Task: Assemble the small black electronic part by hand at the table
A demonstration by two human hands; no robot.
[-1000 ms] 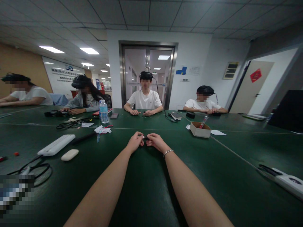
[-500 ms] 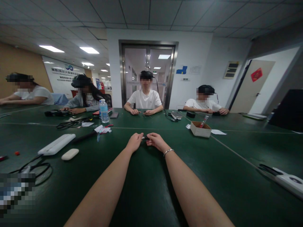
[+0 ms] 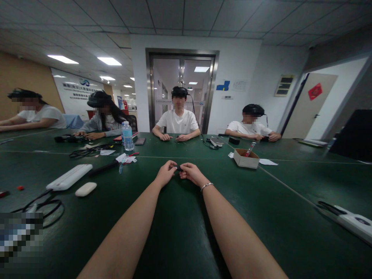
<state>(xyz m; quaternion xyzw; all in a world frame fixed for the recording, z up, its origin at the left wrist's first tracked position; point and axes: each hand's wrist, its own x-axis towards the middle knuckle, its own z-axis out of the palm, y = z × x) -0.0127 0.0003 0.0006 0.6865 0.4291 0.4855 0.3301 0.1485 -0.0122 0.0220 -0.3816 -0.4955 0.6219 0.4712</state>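
Note:
Out over the green table, my two hands meet around a small black object with a silver end [image 3: 178, 168]; it is too small and covered to name. My right hand [image 3: 191, 174], with a silver bracelet at the wrist, pinches its black part between thumb and fingers. At the silver end, my left hand [image 3: 166, 173] has its thumb tip against the object, the index finger arched above it. The fingers of both hands hide part of the object.
Left on the green table [image 3: 180, 217] lie a white power strip [image 3: 69, 177], a white oval case [image 3: 86, 189] and black cables. A water bottle [image 3: 128, 136] stands farther back. To the right are an open box [image 3: 246, 159] and another white device [image 3: 356, 223]. Several people sit opposite.
My left index finger has lifted and spread a little from the thumb. My right hand keeps its pinch, and the black object stays in nearly the same place.

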